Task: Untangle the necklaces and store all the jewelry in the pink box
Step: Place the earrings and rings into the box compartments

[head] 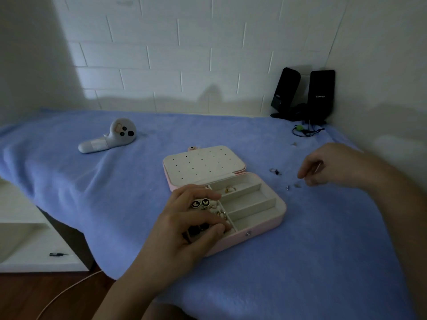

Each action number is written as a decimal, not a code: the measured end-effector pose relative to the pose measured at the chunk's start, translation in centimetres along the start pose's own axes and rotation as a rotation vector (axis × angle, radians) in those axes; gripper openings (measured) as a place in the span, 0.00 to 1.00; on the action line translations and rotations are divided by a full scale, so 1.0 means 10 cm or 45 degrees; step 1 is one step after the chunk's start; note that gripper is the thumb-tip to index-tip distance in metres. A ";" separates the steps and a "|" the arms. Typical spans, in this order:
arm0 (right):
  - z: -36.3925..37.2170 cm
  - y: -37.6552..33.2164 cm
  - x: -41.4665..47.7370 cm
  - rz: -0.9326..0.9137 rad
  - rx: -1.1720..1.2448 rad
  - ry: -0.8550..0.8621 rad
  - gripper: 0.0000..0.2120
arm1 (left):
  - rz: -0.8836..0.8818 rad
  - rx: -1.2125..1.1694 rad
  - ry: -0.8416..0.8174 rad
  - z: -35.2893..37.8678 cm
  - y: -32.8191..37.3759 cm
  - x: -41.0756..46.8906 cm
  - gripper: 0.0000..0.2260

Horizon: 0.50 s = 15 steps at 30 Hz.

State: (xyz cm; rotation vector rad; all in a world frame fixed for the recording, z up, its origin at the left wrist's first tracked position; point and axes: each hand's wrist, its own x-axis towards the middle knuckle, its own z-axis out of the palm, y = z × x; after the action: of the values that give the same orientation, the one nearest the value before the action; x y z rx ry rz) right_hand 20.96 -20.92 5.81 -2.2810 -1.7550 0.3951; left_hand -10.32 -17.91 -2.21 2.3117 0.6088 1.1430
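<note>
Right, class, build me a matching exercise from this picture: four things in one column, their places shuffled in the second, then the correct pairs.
Things
1. gold ring
2. silver ring
3. black speakers
4. white controller

Places
A. standing in the far right corner
B. on the blue blanket, left of the pink box
C. in a small compartment of the pink box
D. on the blue blanket, right of the pink box

Pairs: 1-C, 2-D, 3-A, 4-B

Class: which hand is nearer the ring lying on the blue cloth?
Right: the right hand is just right of the ring; the left hand is over the pink box, farther left.
</note>
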 end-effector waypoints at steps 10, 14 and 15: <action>0.20 -0.18 0.04 -0.256 0.015 -0.031 0.12 | -0.031 -0.028 -0.017 0.00 -0.02 -0.01 0.07; 0.20 -0.20 0.03 -0.209 0.024 -0.048 0.08 | -0.027 -0.016 -0.008 -0.01 -0.02 -0.01 0.07; 0.20 -0.20 0.03 -0.212 0.018 -0.056 0.08 | -0.030 -0.014 -0.010 -0.01 -0.02 -0.01 0.07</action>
State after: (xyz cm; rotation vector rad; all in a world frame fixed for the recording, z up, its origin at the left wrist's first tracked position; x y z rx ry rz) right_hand 18.52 -20.09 4.63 -2.1117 -1.9396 0.4261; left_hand -10.50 -17.80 -2.36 2.2931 0.6239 1.1227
